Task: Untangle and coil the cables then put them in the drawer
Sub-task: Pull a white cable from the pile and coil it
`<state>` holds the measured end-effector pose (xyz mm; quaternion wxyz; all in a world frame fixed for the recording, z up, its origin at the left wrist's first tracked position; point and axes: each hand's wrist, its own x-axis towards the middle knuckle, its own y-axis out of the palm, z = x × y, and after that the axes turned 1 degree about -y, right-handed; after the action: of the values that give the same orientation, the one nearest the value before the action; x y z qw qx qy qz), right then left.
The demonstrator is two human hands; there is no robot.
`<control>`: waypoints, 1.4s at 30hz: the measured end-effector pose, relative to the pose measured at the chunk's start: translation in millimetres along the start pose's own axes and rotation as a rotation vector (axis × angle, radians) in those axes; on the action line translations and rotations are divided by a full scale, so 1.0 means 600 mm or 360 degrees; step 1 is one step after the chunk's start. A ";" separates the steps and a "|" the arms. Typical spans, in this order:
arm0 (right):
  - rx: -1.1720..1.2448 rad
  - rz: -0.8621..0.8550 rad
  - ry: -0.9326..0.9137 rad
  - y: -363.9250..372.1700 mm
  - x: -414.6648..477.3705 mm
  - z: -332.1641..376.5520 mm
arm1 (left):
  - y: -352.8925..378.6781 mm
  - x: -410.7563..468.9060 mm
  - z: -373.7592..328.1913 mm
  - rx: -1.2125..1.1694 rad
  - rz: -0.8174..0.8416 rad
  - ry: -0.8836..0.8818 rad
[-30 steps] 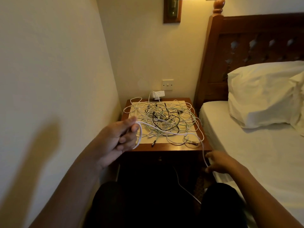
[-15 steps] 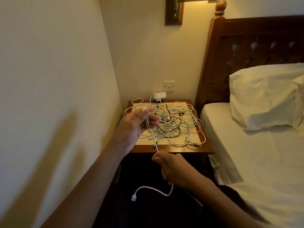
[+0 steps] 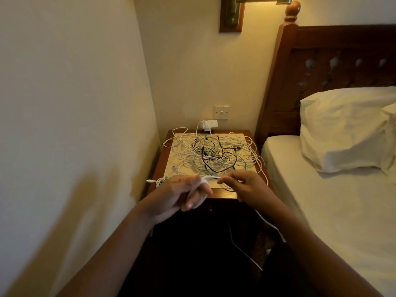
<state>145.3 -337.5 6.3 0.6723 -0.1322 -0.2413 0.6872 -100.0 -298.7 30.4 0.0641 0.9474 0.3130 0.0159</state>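
Observation:
A tangle of white and black cables (image 3: 212,155) lies on the wooden nightstand (image 3: 162,155). Both hands hover over its front edge. My left hand (image 3: 182,194) has a white cable (image 3: 211,178) wrapped over its fingers. My right hand (image 3: 244,185) pinches the same cable a short way to the right. The cable's tail (image 3: 244,251) hangs down below my right hand into the dark space in front of the nightstand. A small coiled white cable (image 3: 159,181) lies at the nightstand's front left corner. The drawer front is in shadow.
A white charger (image 3: 209,124) is plugged in at the wall behind the nightstand, below a switch plate (image 3: 221,112). A bed (image 3: 334,211) with a pillow (image 3: 347,129) and wooden headboard (image 3: 285,86) stands close on the right. A wall (image 3: 64,125) closes in the left side.
My right hand has risen from below the nightstand edge to level with my left hand. The left hand has dropped toward the front edge, and the cable now runs short between them.

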 end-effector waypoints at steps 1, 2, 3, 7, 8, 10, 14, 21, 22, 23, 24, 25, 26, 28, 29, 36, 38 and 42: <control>-0.0018 -0.0022 0.0037 0.011 -0.008 -0.016 | -0.003 0.002 -0.008 -0.0178 -0.0069 0.0085; -0.0061 -0.0012 0.0072 0.026 -0.017 -0.025 | -0.006 0.007 -0.015 -0.0318 -0.0168 0.0160; -0.0089 0.0026 0.0097 0.043 -0.027 -0.027 | -0.009 0.015 -0.021 -0.0419 -0.0274 0.0227; -0.0130 0.0294 -0.0002 0.111 -0.061 0.036 | 0.006 0.059 -0.030 -0.0327 -0.0549 0.0337; -0.0171 0.0317 -0.0079 0.120 -0.065 0.056 | 0.011 0.066 -0.026 -0.0125 -0.0597 0.0339; -0.0306 0.0257 -0.0197 0.112 -0.061 0.083 | 0.014 0.072 -0.020 0.0525 -0.0661 0.0315; -0.0456 0.0191 -0.0163 0.023 -0.042 0.103 | -0.014 0.051 -0.027 0.1486 -0.0347 -0.0052; -0.0362 0.0063 -0.0055 -0.084 -0.011 0.013 | -0.053 -0.011 -0.032 0.0576 0.0051 -0.0255; -0.0343 0.0078 -0.0046 -0.084 -0.013 0.001 | -0.053 -0.013 -0.031 0.0512 0.0063 -0.0223; -0.0306 0.0095 -0.0046 -0.081 -0.017 -0.009 | -0.053 -0.012 -0.029 0.0432 0.0056 -0.0182; -0.0266 0.0105 -0.0057 -0.076 -0.022 -0.013 | -0.052 -0.010 -0.026 0.0321 0.0007 -0.0149; -0.0218 0.0099 -0.0068 -0.072 -0.028 -0.014 | -0.054 -0.005 -0.022 0.0210 -0.0085 -0.0143; -0.0167 0.0089 -0.0083 -0.067 -0.034 -0.011 | -0.058 0.000 -0.016 0.0144 -0.0193 -0.0157; -0.0035 0.0106 -0.0133 -0.061 -0.045 0.003 | -0.065 0.009 -0.002 0.0210 -0.0360 -0.0206; 0.0066 0.0114 -0.0158 -0.062 -0.048 0.011 | -0.067 0.012 0.008 0.0294 -0.0369 -0.0235; 0.0720 -0.0187 0.0240 -0.060 -0.037 -0.020 | -0.038 0.004 0.021 -0.0119 0.0146 -0.0369; 0.0691 -0.0096 0.0344 -0.051 -0.044 -0.034 | -0.028 0.006 0.017 -0.0258 0.0129 -0.0294; -0.0202 0.0229 0.0292 -0.041 -0.052 -0.031 | -0.003 0.017 0.020 -0.0391 0.0004 -0.0161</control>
<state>177.6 -365.8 -1.7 0.6309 -0.2537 -0.2119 0.7019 -92.1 -292.3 18.2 0.1953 0.9325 0.3038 0.0064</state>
